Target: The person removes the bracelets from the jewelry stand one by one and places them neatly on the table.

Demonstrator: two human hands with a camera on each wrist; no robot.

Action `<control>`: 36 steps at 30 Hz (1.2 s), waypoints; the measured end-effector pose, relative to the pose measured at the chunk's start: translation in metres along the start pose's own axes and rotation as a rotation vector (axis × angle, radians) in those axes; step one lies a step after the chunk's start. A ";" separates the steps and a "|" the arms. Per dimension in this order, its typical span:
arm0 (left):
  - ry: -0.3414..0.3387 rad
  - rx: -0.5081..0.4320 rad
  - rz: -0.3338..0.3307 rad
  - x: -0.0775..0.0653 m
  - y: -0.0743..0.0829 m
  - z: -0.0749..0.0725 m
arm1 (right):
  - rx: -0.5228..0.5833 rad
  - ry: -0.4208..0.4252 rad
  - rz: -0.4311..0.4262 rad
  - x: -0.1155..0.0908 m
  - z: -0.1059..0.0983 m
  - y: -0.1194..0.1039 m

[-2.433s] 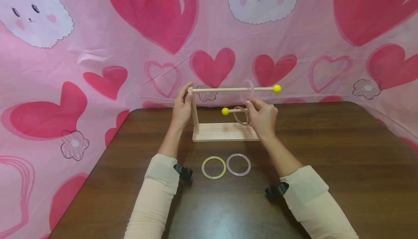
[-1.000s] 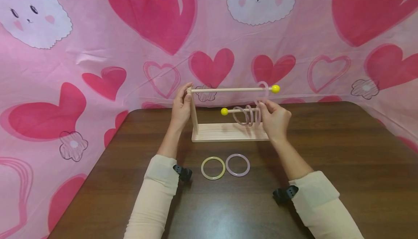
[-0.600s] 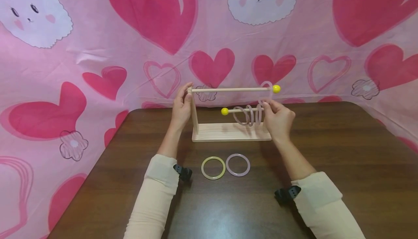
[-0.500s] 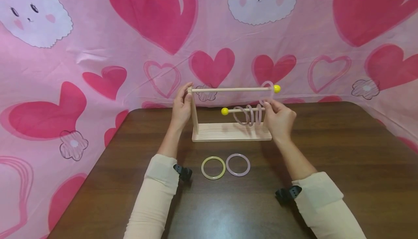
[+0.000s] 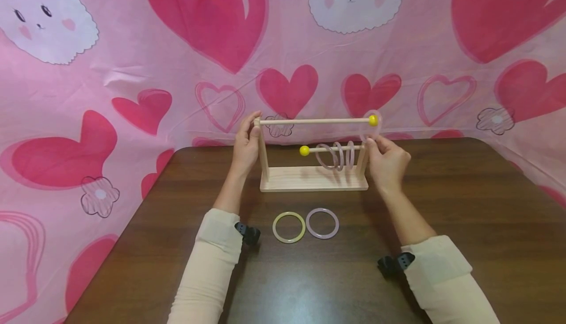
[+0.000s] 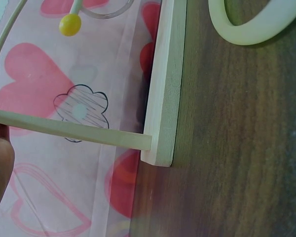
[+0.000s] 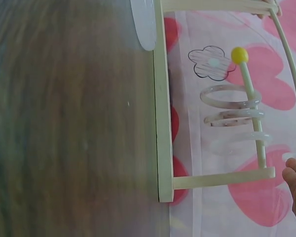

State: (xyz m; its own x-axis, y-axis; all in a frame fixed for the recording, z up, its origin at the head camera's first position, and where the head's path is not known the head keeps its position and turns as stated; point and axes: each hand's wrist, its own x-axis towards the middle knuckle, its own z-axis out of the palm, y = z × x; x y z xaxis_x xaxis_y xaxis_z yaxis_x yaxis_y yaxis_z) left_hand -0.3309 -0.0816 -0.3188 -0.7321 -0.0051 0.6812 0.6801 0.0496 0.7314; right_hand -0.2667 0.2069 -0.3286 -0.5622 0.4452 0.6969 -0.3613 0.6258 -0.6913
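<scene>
My left hand [image 5: 245, 142] grips the top of the left post of a pale wooden stand [image 5: 309, 179], fingers behind and thumb in front. The stand's long upper rod [image 5: 314, 121] ends at the right in a yellow ball [image 5: 373, 120]. My right hand [image 5: 389, 164] pinches a translucent pink ring [image 5: 380, 123] between thumb and fingers; the ring appears to surround that ball. Below, three pinkish rings [image 7: 232, 104] hang on the shorter rod [image 7: 249, 81], which has its own yellow ball [image 5: 304, 151] at the left end.
A yellow ring [image 5: 289, 227] and a lilac ring [image 5: 322, 223] lie flat side by side on the dark wooden table [image 5: 292, 279], in front of the stand. Behind the table hangs a pink cloth [image 5: 283, 44] printed with hearts.
My right hand has moved right along the upper rod, bringing the pink ring from mid-rod to the yellow ball. The rings on the lower rod have come into full sight. My left hand stays put.
</scene>
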 end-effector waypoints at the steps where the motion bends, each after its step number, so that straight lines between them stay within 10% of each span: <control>1: -0.003 -0.005 -0.008 -0.001 0.004 0.000 | 0.000 0.001 0.002 0.001 -0.001 0.000; 7: -0.019 -0.012 -0.047 -0.003 0.022 0.001 | 0.006 0.004 0.014 0.003 -0.005 0.003; 27: 0.012 -0.007 -0.001 0.001 0.000 0.001 | -0.009 0.089 0.119 0.014 -0.024 0.016; 36: 0.008 -0.014 -0.031 0.001 0.000 0.001 | 0.239 0.100 0.284 0.021 -0.035 0.017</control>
State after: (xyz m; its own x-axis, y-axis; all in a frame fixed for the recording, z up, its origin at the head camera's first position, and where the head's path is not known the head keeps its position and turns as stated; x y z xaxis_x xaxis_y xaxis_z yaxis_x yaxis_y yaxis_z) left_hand -0.3317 -0.0808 -0.3185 -0.7526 -0.0140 0.6584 0.6577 0.0349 0.7525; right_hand -0.2589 0.2494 -0.3188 -0.5937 0.6474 0.4779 -0.3716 0.3063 -0.8764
